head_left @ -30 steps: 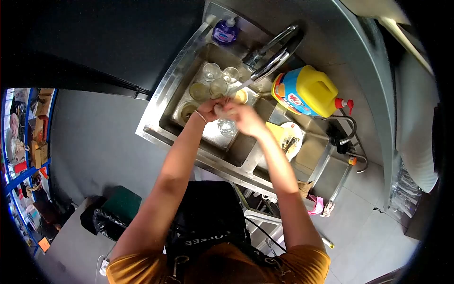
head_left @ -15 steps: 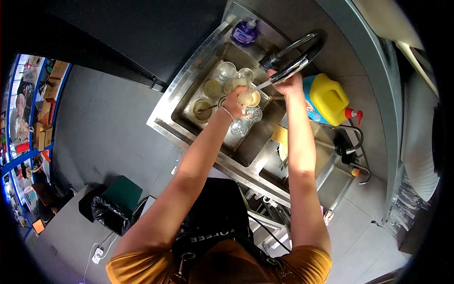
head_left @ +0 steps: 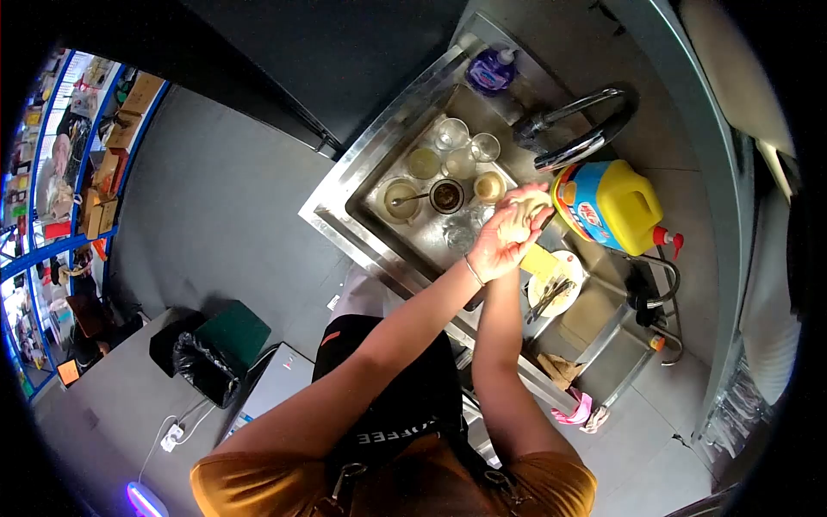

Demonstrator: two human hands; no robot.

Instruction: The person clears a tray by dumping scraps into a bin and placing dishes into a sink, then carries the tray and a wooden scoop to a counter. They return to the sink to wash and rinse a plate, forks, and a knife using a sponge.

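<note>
From my head view, glasses (head_left: 451, 133) crowd the left basin (head_left: 379, 231) of the sink. Among them sit a dark-filled cup (head_left: 447, 196) and a glass with a spoon (head_left: 411, 199) leaning in it. The faucet (head_left: 579, 155) arches over the rear edge, near the soap bottle (head_left: 491, 72). A yellow jug (head_left: 627, 207) with a red pump stands just beyond my fingers, crowding that side. Below my hands, a yellow cloth (head_left: 540, 261) lies beside a plate (head_left: 560, 289) bearing cutlery (head_left: 550, 297).

The pale thing (head_left: 532, 204) is at my left fingers, over the side of the basin, just beside the jug; I can't make out what it is. My left hand (head_left: 500, 244) has its fingers curled around it. My right hand (head_left: 524, 246) is mostly hidden under the left, so I can't tell whether its fingers are open or closed. Both arms reach forward, and my wrists cross.
</note>
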